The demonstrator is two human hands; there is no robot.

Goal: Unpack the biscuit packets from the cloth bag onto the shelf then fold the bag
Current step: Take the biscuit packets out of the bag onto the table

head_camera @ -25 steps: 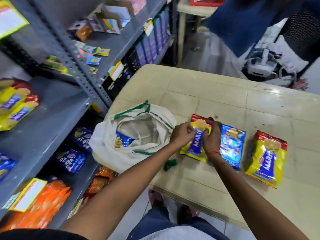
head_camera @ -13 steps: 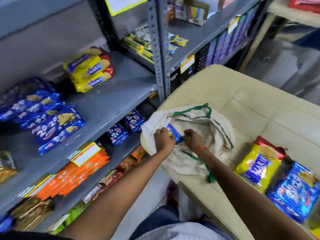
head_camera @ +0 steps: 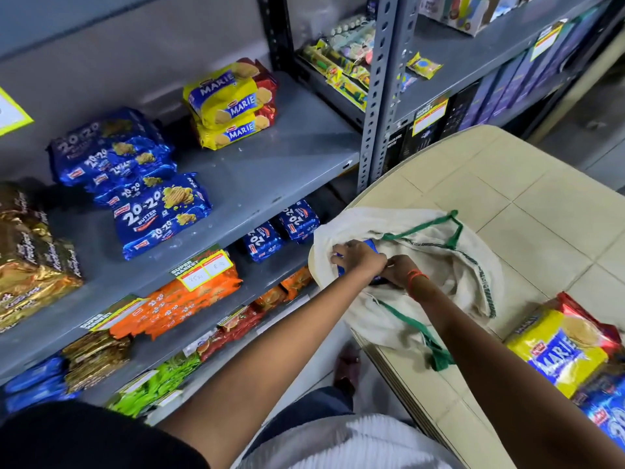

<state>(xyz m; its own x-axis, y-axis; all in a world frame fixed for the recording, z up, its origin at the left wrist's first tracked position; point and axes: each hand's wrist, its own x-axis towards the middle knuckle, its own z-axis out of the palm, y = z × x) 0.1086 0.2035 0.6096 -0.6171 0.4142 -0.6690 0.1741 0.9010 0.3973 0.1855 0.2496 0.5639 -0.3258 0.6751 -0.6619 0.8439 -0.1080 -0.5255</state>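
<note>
cream green-trimmed cloth bag (head_camera: 426, 245), blue packet (head_camera: 372, 246), grey shelf (head_camera: 270, 177)

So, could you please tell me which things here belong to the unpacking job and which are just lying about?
Job:
cloth bag
blue packet in both hands
Marie packet on the table
grey shelf

Lying about:
orange packets
gold packets
price tag

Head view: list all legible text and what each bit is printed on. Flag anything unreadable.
"MARIE": yellow packets stacked on the shelf
"MARIE": yellow packet on the table
"20-20 BUTTER": blue packets on the shelf
"20-20": blue packets on the lower shelf
"20-20": orange packets
"SUPER MARKET": shelf price tag; its handwritten prices are unclear
Gold packets, far shelf tags, packet in the cloth bag: unreadable
</note>
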